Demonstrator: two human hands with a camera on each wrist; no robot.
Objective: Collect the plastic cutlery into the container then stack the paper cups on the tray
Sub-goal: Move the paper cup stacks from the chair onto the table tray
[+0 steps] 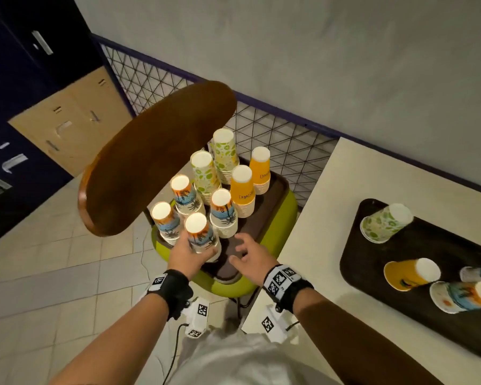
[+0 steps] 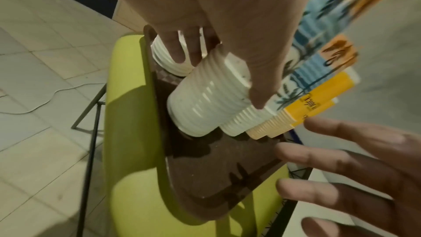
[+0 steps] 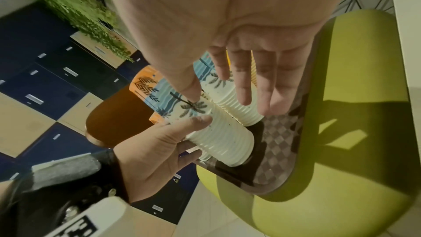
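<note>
At the far left of the head view stand dark blue and tan locker doors (image 1: 67, 126), and a tilted brown oval chair back (image 1: 156, 159) fills the upper left centre, overhanging the left side of the work area and cutting off the floor behind it. Below it a brown checkered plastic tray (image 1: 264, 201) rests on the lime-green chair seat (image 1: 278, 226), with a black wire-mesh fence (image 1: 275, 134) behind. On this tray stand eight upside-down stacks of paper cups, long axes upright and white bases up: palm-print stacks at the left and front, green floral stacks at the back, orange stacks at the right. The left hand (image 1: 185, 255) grips the nearest palm-print paper cup stack (image 1: 202, 234) at the tray's front edge, thumb and fingers curled round its ribbed white rims; in both wrist views the stack looks slightly tilted and its foot lifted off the tray, though blur makes that hard to settle. The right hand (image 1: 252, 258) hovers just right of it over bare tray, fingers spread and relaxed, holding nothing. At the right of the frame a cream table top (image 1: 331, 218) carries a second, black tray (image 1: 428, 245) with loose cups on their sides: a green floral cup (image 1: 383, 222) and an orange cup (image 1: 408, 273) with bases toward the right, and palm-print cups (image 1: 461, 297) partly cut off by the frame edge. No cutlery or container can be made out.
</note>
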